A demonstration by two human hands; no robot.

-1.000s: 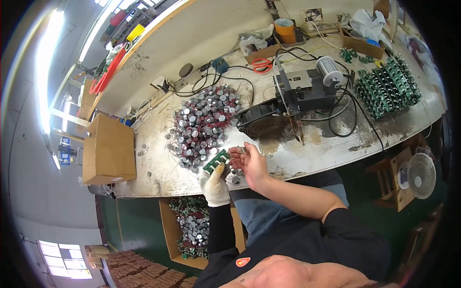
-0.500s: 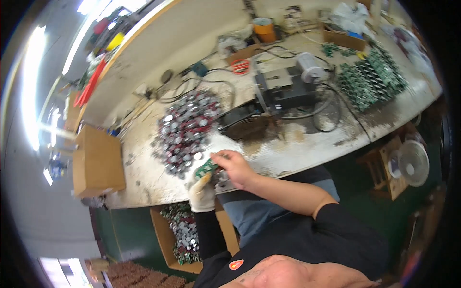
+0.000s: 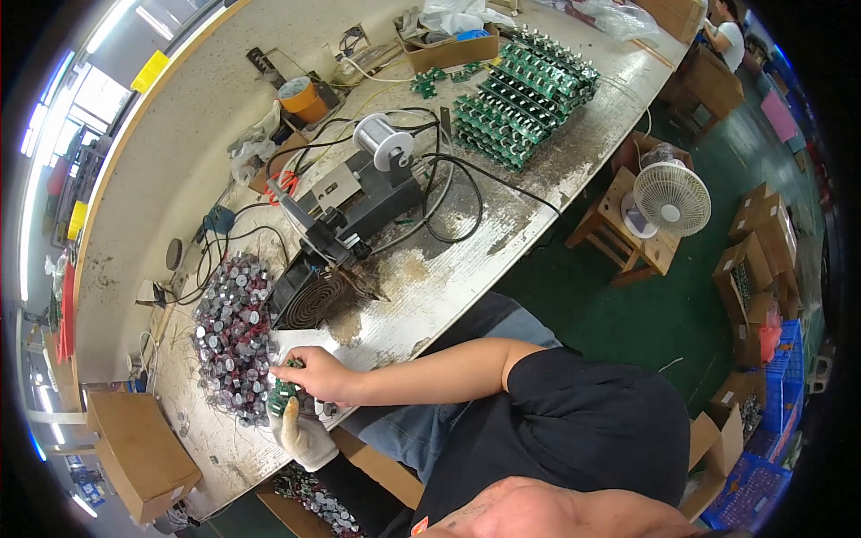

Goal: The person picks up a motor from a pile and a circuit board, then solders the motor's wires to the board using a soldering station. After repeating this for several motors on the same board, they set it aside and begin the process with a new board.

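My left hand (image 3: 303, 439), in a white glove, is closed around the lower end of a green circuit board (image 3: 282, 397) near the table's front edge. My bare right hand (image 3: 325, 375) is closed, its thumb and fingers pinching the upper part of the same board. Its fingers cover some of that end, and whether a small part is also in the pinch cannot be made out. Just left of both hands lies a heap of round silver components with red wires (image 3: 231, 336). A few grey pieces (image 3: 325, 410) show beneath my right hand.
A soldering machine with a wire spool (image 3: 384, 139) stands beyond my hands, its cables trailing rightward. Stacked green boards (image 3: 525, 99) fill the far right. A cardboard box (image 3: 142, 453) sits left. Below the table edge is an open carton (image 3: 381, 473). A fan (image 3: 671, 197) rests on a stool.
The view has swung to the right, so the table and hands appear further left. Both hands still hold the circuit board together beside the heap.
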